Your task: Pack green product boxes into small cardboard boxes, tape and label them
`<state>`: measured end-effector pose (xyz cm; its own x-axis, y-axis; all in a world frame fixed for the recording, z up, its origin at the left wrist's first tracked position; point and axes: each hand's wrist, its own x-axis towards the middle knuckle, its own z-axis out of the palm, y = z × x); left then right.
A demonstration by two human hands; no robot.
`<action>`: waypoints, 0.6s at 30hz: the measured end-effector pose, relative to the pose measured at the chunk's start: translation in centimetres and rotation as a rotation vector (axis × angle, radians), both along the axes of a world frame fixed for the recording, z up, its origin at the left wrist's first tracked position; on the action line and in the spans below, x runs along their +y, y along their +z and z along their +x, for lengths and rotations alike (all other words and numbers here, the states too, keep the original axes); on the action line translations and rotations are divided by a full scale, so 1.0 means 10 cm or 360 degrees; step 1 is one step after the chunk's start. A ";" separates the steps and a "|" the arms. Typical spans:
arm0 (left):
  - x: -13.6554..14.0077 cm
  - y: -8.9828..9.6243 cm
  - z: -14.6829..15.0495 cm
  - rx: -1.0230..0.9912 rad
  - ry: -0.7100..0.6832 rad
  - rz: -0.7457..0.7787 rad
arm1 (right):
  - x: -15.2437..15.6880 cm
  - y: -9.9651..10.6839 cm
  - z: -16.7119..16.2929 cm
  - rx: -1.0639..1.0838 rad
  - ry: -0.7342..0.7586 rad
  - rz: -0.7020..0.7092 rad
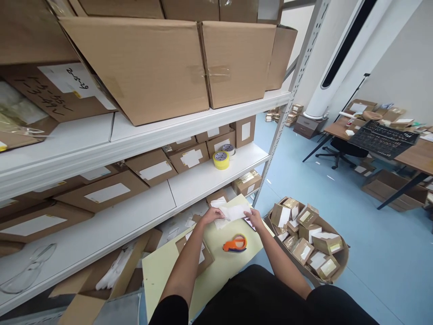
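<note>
My left hand (214,215) is closed on the left end of a white paper sheet (235,212). The sheet's right end is pinched in my right hand (253,218), so it spans between both hands above the pale yellow tabletop (162,271). Under my right hand, part of a phone-like dark-edged thing (249,224) shows. An orange tape dispenser (236,243) with a roll in it lies on the tabletop nearer my body. Beside my left forearm is a flat cardboard box (205,259) with white labels, partly hidden by the arm.
Metal shelving (203,192) with labelled cartons stands ahead and left; yellow tape rolls (221,160) sit on its middle shelf. Right of the table, a large carton (343,262) holds several small taped boxes. An open carton (91,289) stands lower left. A desk (338,130) is farther right.
</note>
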<state>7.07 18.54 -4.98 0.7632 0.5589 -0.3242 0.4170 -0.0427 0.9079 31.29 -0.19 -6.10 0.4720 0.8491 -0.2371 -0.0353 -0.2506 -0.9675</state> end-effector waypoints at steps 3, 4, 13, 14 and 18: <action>0.09 0.02 -0.16 -0.0013 0.0069 0.0020 | -0.11 0.00 0.24 0.0139 -0.0104 0.0034; 0.11 0.03 -0.19 -0.0018 0.0082 0.0033 | -0.15 0.00 0.30 0.0178 -0.0108 0.0061; -0.30 -0.07 0.13 0.0025 0.0207 0.0290 | -0.06 0.18 -0.26 0.0338 0.0141 0.0133; -0.36 -0.08 0.13 -0.0002 0.0212 0.0309 | -0.05 0.21 -0.33 0.0335 0.0170 0.0151; -0.57 -0.05 -0.03 -0.0084 0.0318 0.0327 | -0.01 0.30 -0.46 0.0332 0.0217 0.0172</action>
<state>6.72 12.88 -5.52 0.6442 0.7497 -0.1513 0.3878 -0.1498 0.9095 26.73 -0.26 -3.09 0.3020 0.9272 -0.2218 -0.2100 -0.1622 -0.9641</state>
